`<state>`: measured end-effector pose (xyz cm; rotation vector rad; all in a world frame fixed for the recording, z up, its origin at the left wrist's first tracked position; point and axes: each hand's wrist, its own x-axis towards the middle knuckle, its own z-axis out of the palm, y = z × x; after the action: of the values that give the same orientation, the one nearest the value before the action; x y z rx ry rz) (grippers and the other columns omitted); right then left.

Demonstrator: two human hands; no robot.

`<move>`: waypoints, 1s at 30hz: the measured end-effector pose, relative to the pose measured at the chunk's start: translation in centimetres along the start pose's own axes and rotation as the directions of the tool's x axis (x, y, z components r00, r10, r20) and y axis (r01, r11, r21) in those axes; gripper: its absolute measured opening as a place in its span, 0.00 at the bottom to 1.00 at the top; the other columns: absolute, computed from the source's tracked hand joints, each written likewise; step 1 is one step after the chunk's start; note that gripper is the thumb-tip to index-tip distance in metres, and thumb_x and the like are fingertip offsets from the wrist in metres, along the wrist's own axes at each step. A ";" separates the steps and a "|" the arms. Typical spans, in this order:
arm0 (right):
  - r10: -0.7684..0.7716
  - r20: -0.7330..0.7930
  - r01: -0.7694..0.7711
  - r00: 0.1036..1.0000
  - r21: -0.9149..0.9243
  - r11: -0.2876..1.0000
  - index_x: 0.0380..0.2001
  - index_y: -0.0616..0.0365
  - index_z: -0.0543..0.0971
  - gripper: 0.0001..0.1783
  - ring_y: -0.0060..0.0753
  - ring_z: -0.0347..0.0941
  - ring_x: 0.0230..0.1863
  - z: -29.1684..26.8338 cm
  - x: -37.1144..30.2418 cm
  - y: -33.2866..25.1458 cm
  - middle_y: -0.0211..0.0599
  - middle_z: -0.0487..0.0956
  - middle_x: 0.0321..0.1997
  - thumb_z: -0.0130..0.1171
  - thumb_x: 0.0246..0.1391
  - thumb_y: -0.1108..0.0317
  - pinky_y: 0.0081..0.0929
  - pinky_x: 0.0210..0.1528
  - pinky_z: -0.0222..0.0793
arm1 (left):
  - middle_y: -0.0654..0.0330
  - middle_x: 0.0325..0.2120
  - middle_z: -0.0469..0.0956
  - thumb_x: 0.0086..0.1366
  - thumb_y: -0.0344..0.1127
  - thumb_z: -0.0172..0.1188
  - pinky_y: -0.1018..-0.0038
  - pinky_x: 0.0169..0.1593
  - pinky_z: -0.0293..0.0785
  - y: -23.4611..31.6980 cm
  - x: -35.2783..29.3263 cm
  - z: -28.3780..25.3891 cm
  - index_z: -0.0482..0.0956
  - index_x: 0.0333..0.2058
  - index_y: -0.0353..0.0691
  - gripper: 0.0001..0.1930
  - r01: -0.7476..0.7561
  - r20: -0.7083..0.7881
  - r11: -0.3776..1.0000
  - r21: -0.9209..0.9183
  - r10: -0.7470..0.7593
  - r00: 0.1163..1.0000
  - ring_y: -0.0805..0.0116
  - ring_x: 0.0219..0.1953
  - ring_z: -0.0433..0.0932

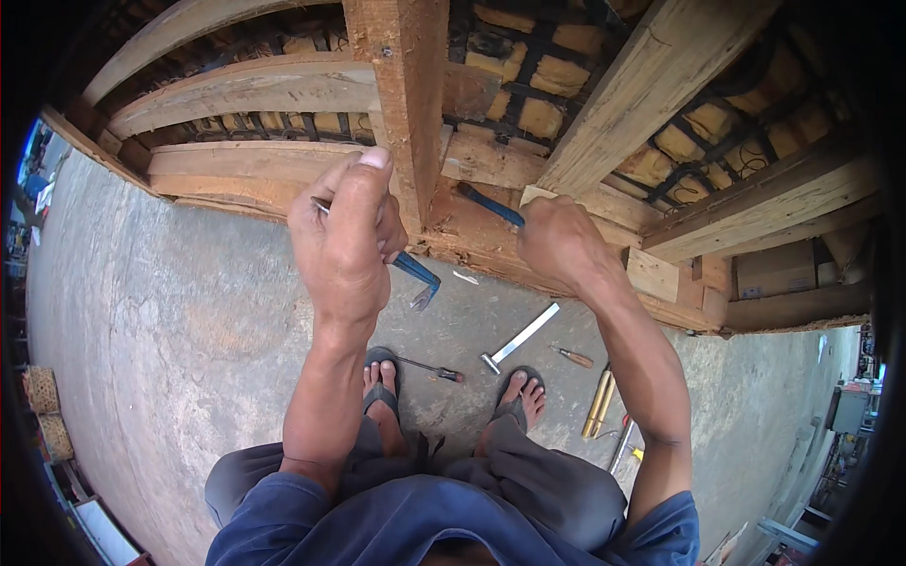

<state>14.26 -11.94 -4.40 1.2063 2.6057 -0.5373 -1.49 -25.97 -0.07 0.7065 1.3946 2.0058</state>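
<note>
In front of the wooden frame point(408, 113), my left hand point(344, 236) is closed around a blue bar with a forked metal end point(418, 279), which sticks out below the fist. A small metal tip shows at the fist's other side. My right hand point(566, 241) is wrapped around a second blue bar point(493, 204) at the lower rail of the frame. Its far end points left, close to the upright post; whether it touches the wood I cannot tell. Both hands are apart from each other.
Dark woven straps point(538, 71) cross the frame's inside. On the concrete floor point(208, 349) lie a hammer point(524, 335), a screwdriver point(439, 372), a wooden-handled tool point(576, 357) and brass-coloured rods point(598, 404), around my sandalled feet.
</note>
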 end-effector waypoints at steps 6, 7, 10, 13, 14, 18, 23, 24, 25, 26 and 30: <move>-0.047 0.084 0.066 0.995 -0.231 0.971 0.37 0.74 0.83 0.17 0.63 0.81 0.48 -3.1 3.5 -3.8 0.68 0.82 0.40 0.52 0.49 0.73 0.47 0.52 0.76 | 0.70 0.10 0.56 0.71 0.37 0.55 0.77 0.17 0.49 -1.0 0.5 -1.9 0.62 0.19 0.46 0.20 0.005 -0.001 1.000 -0.018 -0.005 1.000 0.80 0.12 0.50; -0.034 0.138 0.069 0.990 -0.257 0.964 0.37 0.74 0.83 0.18 0.63 0.81 0.48 -3.9 4.0 -4.4 0.68 0.82 0.41 0.52 0.49 0.73 0.47 0.53 0.76 | 0.70 0.10 0.56 0.71 0.37 0.55 0.77 0.17 0.50 -1.1 0.7 -2.1 0.63 0.19 0.46 0.20 0.020 -0.007 1.000 -0.023 -0.021 1.000 0.80 0.12 0.50; 0.003 0.256 0.079 0.967 -0.310 0.948 0.39 0.74 0.84 0.19 0.61 0.81 0.50 -5.4 5.8 -5.4 0.68 0.82 0.44 0.51 0.48 0.73 0.46 0.53 0.76 | 0.71 0.11 0.57 0.71 0.37 0.57 0.77 0.18 0.50 -1.8 1.0 -2.6 0.63 0.19 0.46 0.20 0.046 -0.010 0.999 -0.016 -0.046 0.999 0.81 0.13 0.51; 0.009 0.277 0.083 0.961 -0.319 0.944 0.40 0.74 0.83 0.20 0.61 0.80 0.51 -5.8 7.0 -5.7 0.67 0.81 0.46 0.51 0.46 0.73 0.45 0.53 0.75 | 0.72 0.12 0.57 0.70 0.38 0.58 0.77 0.19 0.50 -3.2 1.3 -3.5 0.64 0.18 0.46 0.20 0.043 0.026 0.999 0.024 -0.044 0.999 0.82 0.14 0.52; 0.009 0.272 0.082 0.962 -0.321 0.943 0.40 0.74 0.83 0.20 0.60 0.80 0.52 -6.0 6.9 -5.9 0.67 0.81 0.46 0.51 0.45 0.73 0.45 0.53 0.75 | 0.72 0.12 0.57 0.70 0.38 0.59 0.77 0.20 0.50 -3.7 1.5 -3.8 0.64 0.18 0.46 0.21 0.039 0.045 0.999 0.036 -0.040 0.998 0.82 0.15 0.52; 0.037 0.282 0.048 0.959 -0.292 0.955 0.39 0.75 0.83 0.21 0.61 0.80 0.51 -5.8 7.9 -5.8 0.68 0.81 0.45 0.51 0.44 0.73 0.46 0.53 0.75 | 0.74 0.14 0.57 0.70 0.38 0.59 0.76 0.22 0.48 -5.1 1.6 -3.7 0.62 0.17 0.45 0.22 0.081 0.032 0.995 0.059 -0.083 0.996 0.83 0.18 0.52; 0.043 0.223 0.010 0.974 -0.230 0.973 0.35 0.73 0.84 0.16 0.61 0.81 0.48 -5.2 7.5 -6.1 0.65 0.82 0.43 0.54 0.44 0.76 0.45 0.49 0.77 | 0.72 0.13 0.58 0.69 0.39 0.61 0.77 0.21 0.50 -6.2 2.4 -3.9 0.64 0.17 0.45 0.21 0.107 0.036 0.992 0.069 -0.109 0.993 0.82 0.16 0.54; 0.031 0.212 0.021 0.977 -0.239 0.971 0.33 0.72 0.85 0.15 0.61 0.82 0.47 -4.8 7.2 -6.2 0.65 0.82 0.42 0.55 0.43 0.77 0.44 0.48 0.77 | 0.72 0.13 0.59 0.69 0.39 0.60 0.77 0.21 0.50 -6.3 2.8 -3.8 0.65 0.17 0.45 0.21 0.104 0.034 0.992 0.070 -0.107 0.994 0.82 0.16 0.54; 0.030 0.134 -0.007 0.991 -0.165 0.986 0.34 0.71 0.85 0.14 0.59 0.82 0.48 -5.0 6.1 -6.8 0.62 0.83 0.42 0.56 0.47 0.75 0.43 0.50 0.77 | 0.72 0.13 0.59 0.68 0.39 0.60 0.77 0.21 0.50 -6.4 3.1 -3.7 0.65 0.17 0.45 0.21 0.110 0.036 0.991 0.076 -0.113 0.993 0.82 0.16 0.54; 0.037 0.118 -0.022 0.992 -0.129 0.991 0.35 0.72 0.85 0.14 0.60 0.82 0.48 -4.4 5.8 -6.1 0.63 0.83 0.42 0.59 0.47 0.72 0.44 0.50 0.77 | 0.72 0.13 0.59 0.68 0.39 0.60 0.77 0.21 0.50 -6.6 3.3 -3.6 0.66 0.17 0.44 0.20 0.115 0.038 0.990 0.084 -0.118 0.992 0.82 0.16 0.54; 0.068 0.065 -0.071 0.996 0.053 0.996 0.37 0.72 0.84 0.15 0.58 0.82 0.47 -2.6 4.1 -0.5 0.64 0.83 0.43 0.62 0.50 0.69 0.45 0.51 0.77 | 0.72 0.13 0.60 0.69 0.39 0.59 0.77 0.20 0.50 -6.8 3.4 -2.6 0.68 0.19 0.43 0.19 0.113 0.044 0.986 0.122 -0.119 0.992 0.82 0.16 0.54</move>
<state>11.15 -8.37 -3.38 1.2702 2.5021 -0.6265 -4.56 -23.24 -7.02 0.7059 1.5000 1.8148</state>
